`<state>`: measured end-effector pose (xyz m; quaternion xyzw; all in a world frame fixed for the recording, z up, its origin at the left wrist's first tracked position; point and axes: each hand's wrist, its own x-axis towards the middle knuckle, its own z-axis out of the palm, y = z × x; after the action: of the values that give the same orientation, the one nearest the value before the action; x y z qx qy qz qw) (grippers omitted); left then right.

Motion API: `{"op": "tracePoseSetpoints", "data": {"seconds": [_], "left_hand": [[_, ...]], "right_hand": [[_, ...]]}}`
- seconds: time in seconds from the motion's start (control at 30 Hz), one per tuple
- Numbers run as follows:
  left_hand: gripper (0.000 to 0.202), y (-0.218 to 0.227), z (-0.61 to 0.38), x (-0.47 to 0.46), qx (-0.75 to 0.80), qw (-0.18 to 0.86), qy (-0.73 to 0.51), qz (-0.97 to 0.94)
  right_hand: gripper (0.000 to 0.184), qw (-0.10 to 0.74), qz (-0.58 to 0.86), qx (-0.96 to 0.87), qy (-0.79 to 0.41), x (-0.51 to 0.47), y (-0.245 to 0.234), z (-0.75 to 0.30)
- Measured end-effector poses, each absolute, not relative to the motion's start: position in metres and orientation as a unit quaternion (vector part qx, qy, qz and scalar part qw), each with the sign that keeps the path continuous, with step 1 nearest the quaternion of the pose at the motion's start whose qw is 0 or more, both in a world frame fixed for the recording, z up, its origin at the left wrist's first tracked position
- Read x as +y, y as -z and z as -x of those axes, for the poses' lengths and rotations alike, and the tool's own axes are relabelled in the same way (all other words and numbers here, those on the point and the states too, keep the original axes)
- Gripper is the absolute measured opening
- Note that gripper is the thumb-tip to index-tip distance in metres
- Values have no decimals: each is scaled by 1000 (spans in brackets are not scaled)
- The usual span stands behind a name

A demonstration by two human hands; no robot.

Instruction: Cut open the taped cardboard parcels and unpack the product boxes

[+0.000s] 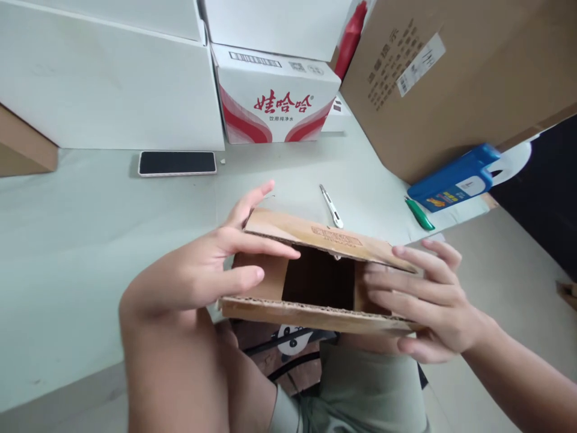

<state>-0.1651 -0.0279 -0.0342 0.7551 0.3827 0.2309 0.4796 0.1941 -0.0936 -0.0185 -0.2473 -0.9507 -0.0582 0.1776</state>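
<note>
A small brown cardboard box (270, 311) is tilted above my lap at the table's edge, its top flaps parted on a dark inside. My left hand (211, 264) grips its left end, with one finger behind the far flap and others over the opening. At the right end, my right hand (433, 300) holds the box with the thumb below the near flap and fingers reaching into the opening, slightly blurred. Just beyond the far flap lies a white craft knife (332, 207) on the table. What the box contains cannot be made out.
A phone (177, 163) lies at the back left before large white boxes (108, 84). A white and red carton (279, 99) stands behind. To the right are a big brown carton (433, 114), a blue bottle (455, 178) and a green cutter (419, 214).
</note>
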Motion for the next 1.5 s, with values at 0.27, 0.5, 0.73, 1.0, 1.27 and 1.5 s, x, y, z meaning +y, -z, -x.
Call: {"op": "tracePoseSetpoints", "data": {"seconds": [0.27,0.5,0.73,1.0,1.27,1.5], "left_hand": [[42,39,136,-20,407,455,-251,-751],[59,47,134,-19,456,472,-294,-695],[53,48,139,-15,419,462,-358,-695],[30,51,134,-14,390,433,-447,-679],[11,56,154,-14,233,474,-523,-669],[16,54,160,-19,262,463,-544,-649]], "right_hand": [[67,65,269,-958,-75,-91,5,-187],[53,106,251,-962,-13,-79,11,-191],[50,104,293,-950,-39,-71,8,-208],[71,41,304,-946,-109,-38,-22,-211],[39,-53,323,-943,-59,-31,-26,-190],[25,76,272,-935,213,-39,-29,-188]]}}
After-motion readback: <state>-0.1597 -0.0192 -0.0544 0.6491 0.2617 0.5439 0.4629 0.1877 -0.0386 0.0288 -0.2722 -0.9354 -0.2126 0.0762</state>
